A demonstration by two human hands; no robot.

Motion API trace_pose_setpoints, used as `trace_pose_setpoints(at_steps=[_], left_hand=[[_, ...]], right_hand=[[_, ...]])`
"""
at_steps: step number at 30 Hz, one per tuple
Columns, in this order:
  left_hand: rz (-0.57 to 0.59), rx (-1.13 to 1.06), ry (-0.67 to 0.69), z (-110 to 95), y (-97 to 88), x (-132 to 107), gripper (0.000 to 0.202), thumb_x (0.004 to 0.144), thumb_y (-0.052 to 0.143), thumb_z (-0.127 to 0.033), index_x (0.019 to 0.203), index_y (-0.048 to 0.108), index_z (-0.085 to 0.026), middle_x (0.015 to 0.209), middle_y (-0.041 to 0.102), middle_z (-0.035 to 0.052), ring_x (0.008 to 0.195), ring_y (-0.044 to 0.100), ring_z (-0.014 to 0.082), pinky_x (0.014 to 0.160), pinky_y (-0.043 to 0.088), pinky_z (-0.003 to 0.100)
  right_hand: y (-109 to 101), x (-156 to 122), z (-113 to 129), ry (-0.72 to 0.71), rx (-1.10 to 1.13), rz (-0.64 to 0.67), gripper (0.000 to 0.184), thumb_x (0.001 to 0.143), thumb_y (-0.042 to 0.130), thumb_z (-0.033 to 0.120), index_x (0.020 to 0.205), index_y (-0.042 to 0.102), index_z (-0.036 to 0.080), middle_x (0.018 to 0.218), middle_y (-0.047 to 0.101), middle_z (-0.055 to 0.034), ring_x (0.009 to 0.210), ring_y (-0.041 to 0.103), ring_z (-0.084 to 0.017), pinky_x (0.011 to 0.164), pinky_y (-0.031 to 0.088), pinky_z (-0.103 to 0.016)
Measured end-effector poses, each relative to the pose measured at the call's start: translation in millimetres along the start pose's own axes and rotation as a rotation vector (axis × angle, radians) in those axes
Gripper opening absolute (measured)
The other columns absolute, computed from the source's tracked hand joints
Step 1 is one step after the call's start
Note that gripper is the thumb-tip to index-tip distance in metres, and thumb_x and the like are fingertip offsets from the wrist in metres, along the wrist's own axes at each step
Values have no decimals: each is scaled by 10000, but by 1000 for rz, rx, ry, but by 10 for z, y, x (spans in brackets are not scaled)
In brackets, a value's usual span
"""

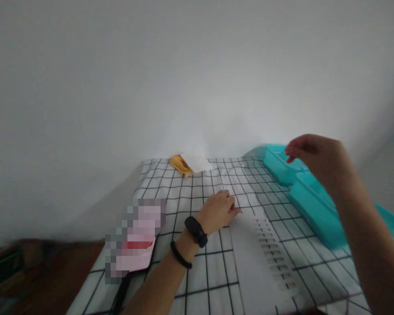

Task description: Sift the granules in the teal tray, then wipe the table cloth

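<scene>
My left hand (pixel 218 211) rests on the checked cloth (pixel 197 188), fingers curled at the top corner of a white sheet of paper (pixel 256 262) with a column of dark marks. It wears a black band and a thin black bracelet at the wrist. My right hand (pixel 315 159) hovers in the air above the teal plastic trays (pixel 302 197) at the right, fingers bent downward, and nothing shows in them.
A yellow-and-white packet (pixel 187 164) lies at the far edge by the wall. A pink and red blurred item (pixel 136 238) lies at the cloth's left edge. Brown floor (pixel 52 280) shows at the lower left. A pale wall (pixel 184 78) fills the background.
</scene>
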State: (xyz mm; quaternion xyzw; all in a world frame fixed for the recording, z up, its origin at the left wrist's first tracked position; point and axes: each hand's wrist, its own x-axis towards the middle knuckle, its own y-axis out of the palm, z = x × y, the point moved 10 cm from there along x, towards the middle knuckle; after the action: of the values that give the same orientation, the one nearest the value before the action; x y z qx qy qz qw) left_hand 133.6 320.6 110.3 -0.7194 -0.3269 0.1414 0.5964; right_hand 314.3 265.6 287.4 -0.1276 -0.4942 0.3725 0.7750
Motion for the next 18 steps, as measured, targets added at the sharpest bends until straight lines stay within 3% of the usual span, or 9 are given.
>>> trace_pose_setpoints(at_steps=[2,3,4,7,9,11,14,16,18], left_hand=[[23,-43,-1,-24,50,-18,300,895,651,-475,882,634,-176,1009,645,65,985,602,214,866,488,349],[32,-60,-9,-16,73,-24,333,862,684,-503,881,631,-175,1006,646,64,973,603,216,852,487,350],[41,-76,-18,-1,95,-26,351,836,707,-517,876,629,-177,1001,646,61,961,602,214,842,483,347],[70,-115,-39,58,162,-14,366,785,745,-532,802,617,-189,963,645,54,955,598,214,816,469,335],[88,-135,-47,87,198,0,381,767,752,-544,754,607,-192,934,644,53,965,596,222,808,463,333],[105,-154,-53,100,225,5,417,752,747,-588,769,612,-194,923,643,52,971,597,229,805,465,337],[124,-173,-58,85,250,-15,573,632,800,-668,902,627,-194,1015,635,63,1039,582,252,867,479,362],[137,-172,-60,61,264,-40,676,541,848,-668,960,617,-191,1099,611,80,1102,556,273,925,477,386],[151,-161,-63,38,281,-65,672,528,864,-646,954,615,-189,1131,592,90,1136,538,286,959,472,401]], right_hand=[[-505,-177,-326,53,-137,-114,214,819,598,394,805,708,211,647,712,-37,631,673,-184,639,473,-293],[-627,-265,-543,78,-215,-106,229,824,573,399,808,712,218,655,719,-50,643,683,-204,644,479,-314],[-683,-345,-781,97,-280,-68,243,826,551,401,801,716,225,669,728,-67,659,690,-225,649,486,-336],[-596,-536,-1426,84,-395,145,235,800,538,370,761,734,245,765,763,-98,723,713,-278,672,520,-389],[-568,-609,-1636,37,-404,201,235,786,553,389,752,745,258,872,778,-98,811,729,-311,733,551,-433],[-622,-623,-1625,2,-369,157,275,812,546,442,794,758,268,985,776,-93,916,727,-337,827,556,-492],[-642,-565,-1311,17,-276,46,319,878,516,477,889,761,274,1031,768,-85,953,720,-332,902,537,-534],[-418,-490,-930,-9,-179,54,321,919,505,471,922,756,271,991,767,-78,902,724,-297,883,554,-503],[13,-423,-435,-109,-87,137,340,961,484,465,941,753,258,981,758,-74,886,718,-258,852,574,-448]])
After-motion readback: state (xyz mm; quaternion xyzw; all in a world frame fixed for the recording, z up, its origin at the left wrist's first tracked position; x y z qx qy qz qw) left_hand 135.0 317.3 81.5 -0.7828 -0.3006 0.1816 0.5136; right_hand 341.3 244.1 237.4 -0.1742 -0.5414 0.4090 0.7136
